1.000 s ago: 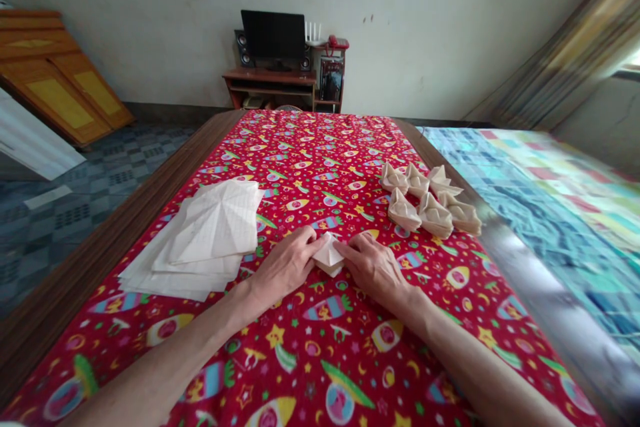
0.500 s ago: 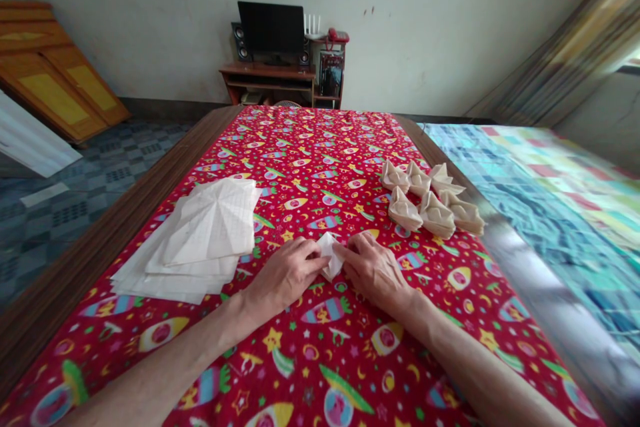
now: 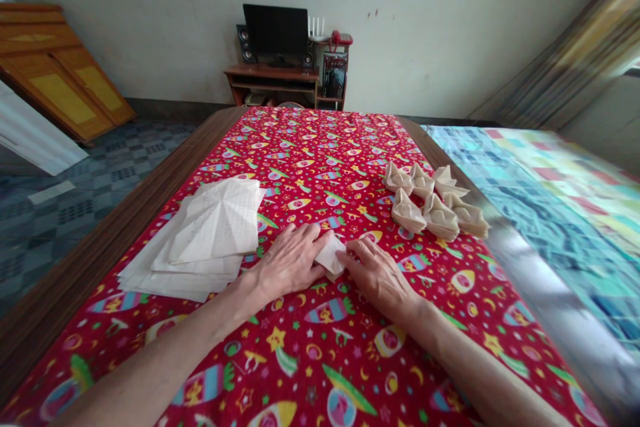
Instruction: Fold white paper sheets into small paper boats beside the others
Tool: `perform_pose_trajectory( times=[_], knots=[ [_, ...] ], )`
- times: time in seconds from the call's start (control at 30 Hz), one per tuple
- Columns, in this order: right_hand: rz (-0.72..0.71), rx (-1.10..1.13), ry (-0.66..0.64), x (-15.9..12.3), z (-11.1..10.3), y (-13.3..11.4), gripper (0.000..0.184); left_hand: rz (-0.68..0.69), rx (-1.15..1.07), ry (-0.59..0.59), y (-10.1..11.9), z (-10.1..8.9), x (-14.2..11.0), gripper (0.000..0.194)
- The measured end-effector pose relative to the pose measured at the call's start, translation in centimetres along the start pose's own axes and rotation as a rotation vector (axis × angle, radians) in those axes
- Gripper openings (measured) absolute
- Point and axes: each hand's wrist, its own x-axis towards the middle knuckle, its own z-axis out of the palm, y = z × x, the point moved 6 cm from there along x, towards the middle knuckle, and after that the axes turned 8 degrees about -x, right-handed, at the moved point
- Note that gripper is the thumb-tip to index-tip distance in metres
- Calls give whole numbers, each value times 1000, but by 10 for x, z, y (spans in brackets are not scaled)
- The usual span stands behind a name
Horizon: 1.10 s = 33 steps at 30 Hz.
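Note:
A small folded white paper piece (image 3: pixel 331 256) lies on the red patterned tablecloth (image 3: pixel 320 347) in the middle of the table. My left hand (image 3: pixel 291 260) presses on its left side with fingers close together. From the right, my right hand (image 3: pixel 376 273) pinches its other edge. Both hands hold the piece down against the cloth. A stack of creased white lined sheets (image 3: pixel 205 238) lies just left of my left hand. Several finished folded paper boats (image 3: pixel 434 203) sit in a cluster to the upper right of my right hand.
The wooden table edge (image 3: pixel 100 240) runs along the left. A bed with a blue-green patterned cover (image 3: pixel 550 193) adjoins the right side. At the far wall stands a desk with a monitor (image 3: pixel 275 30) and speakers. A yellow wooden cabinet (image 3: pixel 55 80) leans at the left.
The paper piece has been pressed flatter onto the cloth. Both hands shifted slightly over it, and my left fingers now lie more on top of it.

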Motion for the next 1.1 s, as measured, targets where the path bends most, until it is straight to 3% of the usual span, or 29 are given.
perform_pose_trajectory(
  times=[0.23, 0.37, 0.53, 0.97, 1.1],
  knots=[
    [-11, 6, 38, 2, -5, 0, 20, 20, 4, 33, 3, 2, -14, 43],
    [-29, 1, 68, 0, -5, 1, 22, 87, -69, 134, 8, 0, -23, 22],
    [-88, 13, 137, -4, -9, -1, 25, 145, -182, 239, 9, 1, -27, 21],
    [-91, 69, 80, -4, -5, -1, 22, 249, -376, 147, 3, 4, -27, 27],
    [-86, 75, 92, -3, -6, -1, 21, 206, -421, 158, -1, 5, -27, 23]
  ],
)
